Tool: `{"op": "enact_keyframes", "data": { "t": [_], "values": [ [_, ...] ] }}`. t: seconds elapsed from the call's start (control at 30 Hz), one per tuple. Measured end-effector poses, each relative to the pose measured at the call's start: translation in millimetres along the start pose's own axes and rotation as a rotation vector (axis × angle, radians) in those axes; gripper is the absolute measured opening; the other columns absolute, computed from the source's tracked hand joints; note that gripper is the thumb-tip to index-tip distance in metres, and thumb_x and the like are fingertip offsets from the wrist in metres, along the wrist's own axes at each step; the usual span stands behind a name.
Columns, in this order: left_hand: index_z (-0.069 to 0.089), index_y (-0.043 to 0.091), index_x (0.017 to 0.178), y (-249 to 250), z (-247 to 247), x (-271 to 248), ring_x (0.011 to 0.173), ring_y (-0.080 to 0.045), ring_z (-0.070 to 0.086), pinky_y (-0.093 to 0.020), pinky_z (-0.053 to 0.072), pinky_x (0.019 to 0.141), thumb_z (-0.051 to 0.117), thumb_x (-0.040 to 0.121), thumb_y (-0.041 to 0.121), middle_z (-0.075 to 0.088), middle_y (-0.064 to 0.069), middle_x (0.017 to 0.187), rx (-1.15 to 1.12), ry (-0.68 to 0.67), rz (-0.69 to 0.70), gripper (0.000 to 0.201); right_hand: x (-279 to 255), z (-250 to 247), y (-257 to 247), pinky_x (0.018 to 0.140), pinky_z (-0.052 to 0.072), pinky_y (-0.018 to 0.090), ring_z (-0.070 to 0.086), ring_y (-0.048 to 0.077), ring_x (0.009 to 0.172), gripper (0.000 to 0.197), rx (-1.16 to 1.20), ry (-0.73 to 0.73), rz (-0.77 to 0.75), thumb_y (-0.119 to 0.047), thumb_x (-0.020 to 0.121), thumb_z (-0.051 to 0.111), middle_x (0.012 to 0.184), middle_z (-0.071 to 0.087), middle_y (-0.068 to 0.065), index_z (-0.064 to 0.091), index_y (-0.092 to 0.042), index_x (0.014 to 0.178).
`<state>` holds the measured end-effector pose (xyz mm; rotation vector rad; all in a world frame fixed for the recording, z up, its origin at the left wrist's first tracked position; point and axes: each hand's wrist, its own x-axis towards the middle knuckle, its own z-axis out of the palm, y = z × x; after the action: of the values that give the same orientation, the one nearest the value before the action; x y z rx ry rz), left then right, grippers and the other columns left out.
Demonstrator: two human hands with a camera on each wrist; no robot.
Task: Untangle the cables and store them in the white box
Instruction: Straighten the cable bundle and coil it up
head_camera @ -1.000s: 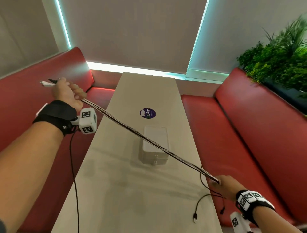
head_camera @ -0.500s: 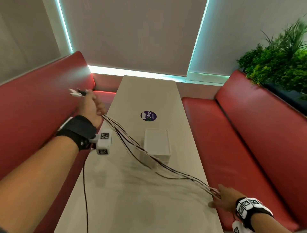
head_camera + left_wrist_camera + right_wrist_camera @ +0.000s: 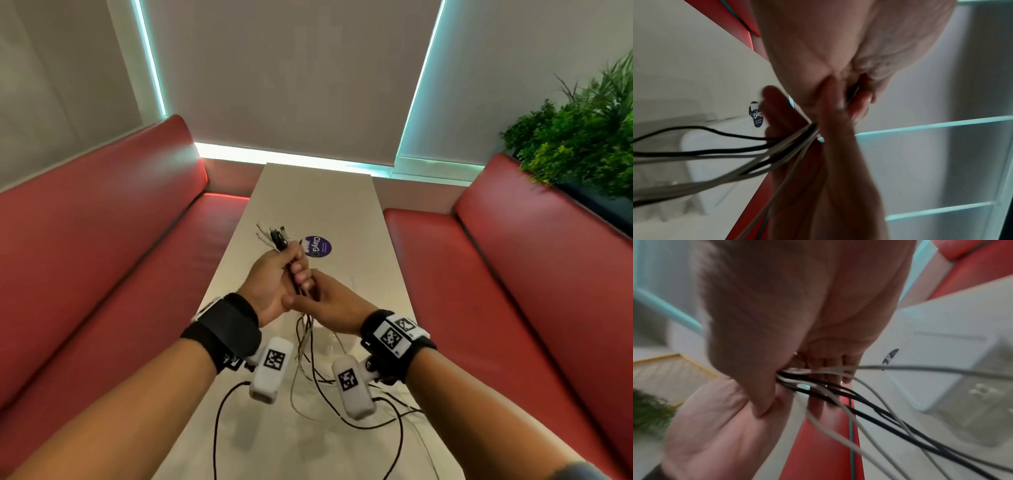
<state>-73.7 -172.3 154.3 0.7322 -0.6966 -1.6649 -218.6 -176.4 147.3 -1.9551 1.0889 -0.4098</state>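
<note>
A bundle of black and white cables point(image 3: 306, 346) runs through both hands above the middle of the table point(image 3: 318, 192). My left hand point(image 3: 286, 274) grips the bundle near its plug ends point(image 3: 274, 236), which stick out past the fist. Just below, touching it, my right hand point(image 3: 329, 301) pinches the same strands between thumb and fingers. The slack hangs down and loops on the table. The cables point(image 3: 735, 154) trail over the white box point(image 3: 719, 146) in the left wrist view. The right wrist view shows the cables point(image 3: 859, 394) beside the box point(image 3: 937, 366). My hands hide the box in the head view.
Red benches flank the narrow table: one on the left point(image 3: 102, 257), one on the right point(image 3: 513, 291). A round purple sticker point(image 3: 320, 246) lies beyond my hands. A green plant point(image 3: 582, 137) stands behind the right bench. Black cords hang from the wrist cameras.
My hands were far apart with the bundle stretched taut between them. They have come together over the table's middle, and the cables have gone slack and dropped into loops.
</note>
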Motion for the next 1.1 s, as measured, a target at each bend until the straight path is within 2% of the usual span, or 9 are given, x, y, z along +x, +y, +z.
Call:
{"op": "enact_keyframes", "data": {
  "t": [0.17, 0.27, 0.33, 0.4, 0.5, 0.57, 0.77, 0.83, 1.1],
  "values": [
    [0.043, 0.014, 0.072, 11, -15, -4, 0.057, -0.018, 0.039, -0.032, 0.038, 0.065, 0.038, 0.105, 0.024, 0.037, -0.003, 0.065, -0.047, 0.007, 0.034, 0.035, 5, 15, -3, 0.086, 0.055, 0.046, 0.062, 0.020, 0.078, 0.030, -0.138, -0.076, 0.023, -0.033, 0.108, 0.035, 0.083, 0.060, -0.001, 0.058, -0.015, 0.101],
    [0.041, 0.016, 0.069, 5, -18, -5, 0.051, -0.016, 0.031, -0.031, 0.034, 0.057, 0.038, 0.104, 0.024, 0.030, -0.001, 0.062, -0.014, 0.044, 0.045, 0.036, 6, 18, -4, 0.085, 0.053, 0.043, 0.060, 0.016, 0.079, 0.026, -0.218, -0.116, 0.033, -0.036, 0.107, 0.035, 0.087, 0.060, -0.005, 0.052, -0.017, 0.104],
    [0.041, 0.016, 0.068, 3, -20, -4, 0.049, -0.014, 0.025, -0.029, 0.030, 0.051, 0.038, 0.104, 0.022, 0.025, 0.000, 0.061, 0.068, 0.074, 0.062, 0.036, 6, 8, -4, 0.087, 0.051, 0.037, 0.061, 0.013, 0.089, 0.027, -0.248, -0.112, 0.039, -0.041, 0.101, 0.049, 0.099, 0.063, -0.005, 0.052, -0.018, 0.116],
    [0.042, 0.016, 0.070, 0, -23, -4, 0.048, -0.013, 0.025, -0.029, 0.028, 0.050, 0.039, 0.105, 0.022, 0.028, 0.000, 0.061, 0.203, 0.088, 0.071, 0.036, 7, -8, -4, 0.101, 0.050, 0.040, 0.060, 0.014, 0.112, 0.047, -0.218, 0.001, 0.008, -0.029, 0.096, 0.058, 0.127, 0.061, -0.001, 0.046, -0.016, 0.140],
    [0.045, 0.015, 0.072, -6, -20, -8, 0.049, -0.014, 0.027, -0.029, 0.029, 0.051, 0.041, 0.105, 0.022, 0.035, -0.001, 0.060, 0.363, 0.070, 0.033, 0.034, 10, -25, -21, 0.109, 0.046, 0.033, 0.052, 0.010, 0.129, 0.059, -0.178, 0.224, -0.238, -0.009, 0.096, 0.048, 0.146, 0.051, 0.000, 0.035, -0.019, 0.153],
    [0.046, 0.014, 0.073, -9, -14, -11, 0.049, -0.014, 0.027, -0.031, 0.029, 0.052, 0.038, 0.105, 0.019, 0.036, -0.001, 0.059, 0.421, 0.034, 0.008, 0.033, 13, -29, -37, 0.107, 0.045, 0.026, 0.050, 0.009, 0.132, 0.064, -0.209, 0.235, -0.367, -0.004, 0.097, 0.040, 0.152, 0.045, -0.001, 0.029, -0.026, 0.156],
    [0.048, 0.010, 0.098, -11, -9, -10, 0.052, -0.016, 0.034, -0.031, 0.036, 0.051, 0.028, 0.103, 0.014, 0.035, -0.004, 0.061, 0.489, 0.060, 0.002, 0.021, 16, -24, -47, 0.106, 0.047, 0.037, 0.053, 0.017, 0.127, 0.049, -0.505, 0.182, -0.454, -0.011, 0.100, 0.040, 0.149, 0.048, 0.000, 0.051, -0.021, 0.146],
    [0.048, 0.010, 0.099, -12, -11, -10, 0.051, -0.016, 0.035, -0.031, 0.037, 0.051, 0.028, 0.104, 0.016, 0.035, -0.006, 0.062, 0.503, 0.066, 0.001, 0.021, 15, -20, -45, 0.103, 0.048, 0.035, 0.055, 0.018, 0.122, 0.052, -0.483, 0.195, -0.452, -0.011, 0.101, 0.040, 0.144, 0.053, 0.001, 0.044, -0.025, 0.150],
    [0.047, 0.007, 0.085, -12, -11, -14, 0.047, -0.017, 0.034, -0.031, 0.034, 0.051, 0.027, 0.104, 0.009, 0.038, -0.004, 0.054, 0.663, 0.021, 0.026, 0.028, 23, -16, -38, 0.108, 0.043, 0.037, 0.052, 0.022, 0.130, 0.040, -0.492, 0.223, -0.383, -0.027, 0.108, 0.039, 0.146, 0.052, 0.005, 0.054, -0.017, 0.144]
  ]
}}
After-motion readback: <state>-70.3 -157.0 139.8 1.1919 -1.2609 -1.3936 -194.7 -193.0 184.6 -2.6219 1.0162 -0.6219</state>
